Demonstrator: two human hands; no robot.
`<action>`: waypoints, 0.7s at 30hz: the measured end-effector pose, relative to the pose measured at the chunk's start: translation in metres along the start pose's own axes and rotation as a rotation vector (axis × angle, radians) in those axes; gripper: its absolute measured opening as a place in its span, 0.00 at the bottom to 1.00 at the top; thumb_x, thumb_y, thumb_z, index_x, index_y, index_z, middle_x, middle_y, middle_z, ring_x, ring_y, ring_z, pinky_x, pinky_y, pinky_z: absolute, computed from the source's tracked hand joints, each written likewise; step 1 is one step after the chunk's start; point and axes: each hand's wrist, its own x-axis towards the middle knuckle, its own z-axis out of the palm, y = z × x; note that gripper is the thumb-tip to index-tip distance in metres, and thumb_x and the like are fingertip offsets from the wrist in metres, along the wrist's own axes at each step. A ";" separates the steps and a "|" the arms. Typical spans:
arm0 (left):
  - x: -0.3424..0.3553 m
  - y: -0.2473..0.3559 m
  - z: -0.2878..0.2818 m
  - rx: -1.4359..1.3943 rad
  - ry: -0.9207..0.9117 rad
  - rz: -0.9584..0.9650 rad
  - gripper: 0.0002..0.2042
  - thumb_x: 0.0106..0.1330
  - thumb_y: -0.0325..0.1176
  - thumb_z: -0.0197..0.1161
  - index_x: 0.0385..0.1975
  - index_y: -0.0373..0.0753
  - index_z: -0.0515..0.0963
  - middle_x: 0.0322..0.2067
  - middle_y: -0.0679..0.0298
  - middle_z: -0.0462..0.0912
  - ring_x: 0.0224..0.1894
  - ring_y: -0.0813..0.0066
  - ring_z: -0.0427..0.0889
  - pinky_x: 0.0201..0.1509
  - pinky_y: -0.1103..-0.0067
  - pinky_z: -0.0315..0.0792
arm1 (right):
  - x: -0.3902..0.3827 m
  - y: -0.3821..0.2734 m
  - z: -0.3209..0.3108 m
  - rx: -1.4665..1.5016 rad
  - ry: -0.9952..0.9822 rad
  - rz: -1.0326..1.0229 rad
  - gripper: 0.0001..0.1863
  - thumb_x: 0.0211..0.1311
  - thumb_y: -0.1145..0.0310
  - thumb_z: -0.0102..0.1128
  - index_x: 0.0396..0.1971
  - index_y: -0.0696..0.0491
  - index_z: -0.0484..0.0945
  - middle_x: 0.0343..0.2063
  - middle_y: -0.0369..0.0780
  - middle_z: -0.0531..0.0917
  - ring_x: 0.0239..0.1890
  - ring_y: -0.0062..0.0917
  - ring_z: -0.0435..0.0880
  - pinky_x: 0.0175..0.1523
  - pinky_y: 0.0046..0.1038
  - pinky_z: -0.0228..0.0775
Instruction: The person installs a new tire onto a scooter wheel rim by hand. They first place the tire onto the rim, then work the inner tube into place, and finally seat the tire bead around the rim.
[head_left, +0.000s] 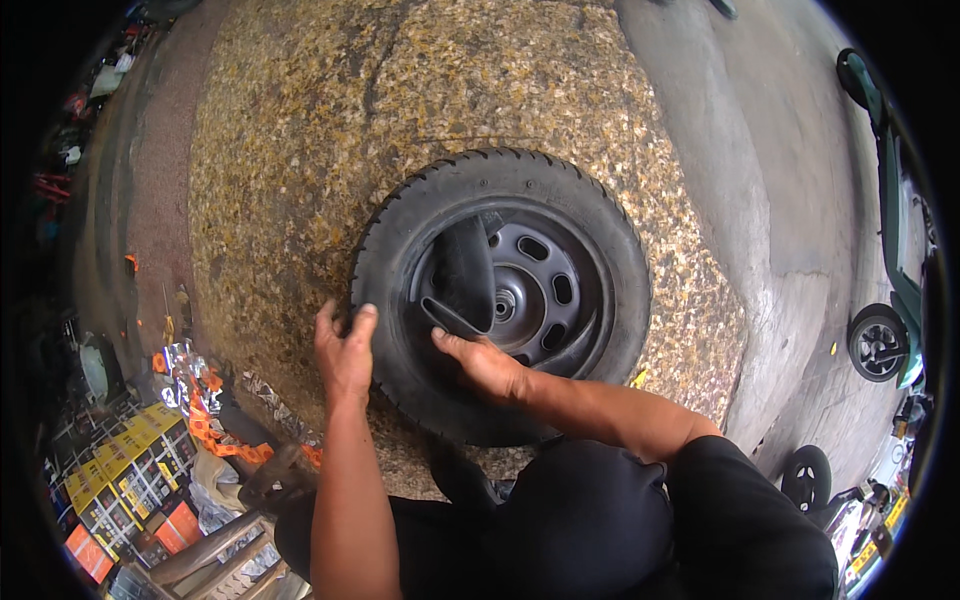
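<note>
A small black tyre (590, 215) on a dark steel rim (545, 290) lies flat on a speckled stone floor (320, 150). A black rubber inner tube (465, 270) bulges out between tyre and rim on the near left side. My left hand (345, 350) rests on the tyre's left tread, fingers curled over the edge. My right hand (485, 362) presses at the base of the inner tube, thumb against it, fingers at the tyre's inner lip. My dark trousers fill the lower middle of the view.
Yellow and orange boxes (125, 470), foil and orange scraps (200, 400) crowd the lower left. A green scooter (890, 230) with its wheel (878, 343) stands at the right on grey concrete, and another small wheel (806, 478) sits lower right.
</note>
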 end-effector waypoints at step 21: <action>-0.020 0.008 -0.003 -0.453 -0.272 -0.102 0.26 0.73 0.52 0.56 0.56 0.33 0.74 0.52 0.56 0.80 0.53 0.64 0.79 0.60 0.70 0.72 | -0.021 -0.049 0.003 -0.237 -0.239 0.233 0.28 0.73 0.47 0.52 0.56 0.57 0.80 0.42 0.39 0.84 0.38 0.23 0.77 0.48 0.28 0.70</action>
